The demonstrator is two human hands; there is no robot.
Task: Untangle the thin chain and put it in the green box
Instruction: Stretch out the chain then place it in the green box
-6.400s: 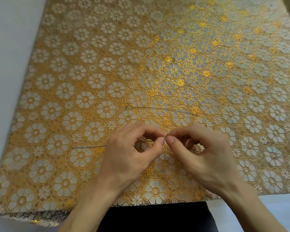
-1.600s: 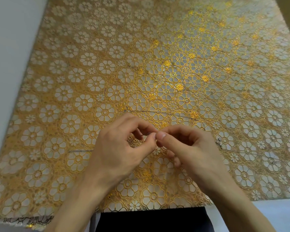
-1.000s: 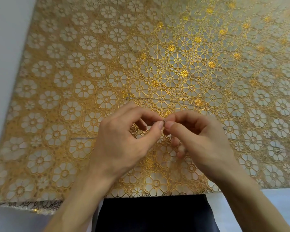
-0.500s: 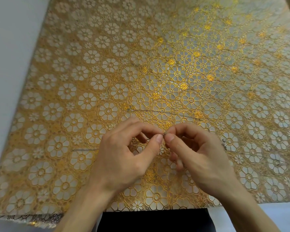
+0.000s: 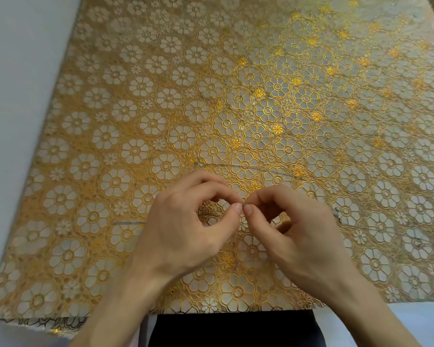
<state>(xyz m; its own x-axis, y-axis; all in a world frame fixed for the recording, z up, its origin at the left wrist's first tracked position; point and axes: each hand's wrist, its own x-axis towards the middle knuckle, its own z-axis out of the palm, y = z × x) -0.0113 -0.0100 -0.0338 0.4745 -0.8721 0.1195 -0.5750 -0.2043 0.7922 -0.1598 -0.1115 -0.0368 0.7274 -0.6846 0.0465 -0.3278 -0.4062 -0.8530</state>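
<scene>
**Knot-picking on a thin silver metal chain (image 5: pixel 129 223)**

Head view: the chain lies slack on a gold floral-patterned cloth (image 5: pixel 161 71) that covers the pale counter (image 5: pixel 23 71). One strand runs out to the left of the hands, a finer arc passes just beyond the knuckles, and another bit shows to the right. Its middle is lifted a little into the pinch between the two hands. The tangle itself is too small to make out. The green box is not in view.

The chain looks very light, limp and fine-linked. It will probably slide through dry fingertips, snag in the lace relief of the cloth, and kink or snap if tugged hard. The sound place to take it is right beside the snarl on either side, with the fingertips, easing loops apart rather than hauling on the free ends.

The left hand (image 5: pixel 186 226) is curled, thumb and forefinger tips nipping the chain at the centre, the other fingers tucked behind. The right hand (image 5: pixel 298 234) mirrors it, thumb and forefinger closed on the same spot, so the two thumb tips nearly touch. Both wrists come in from the near edge, held just above the cloth.
</scene>
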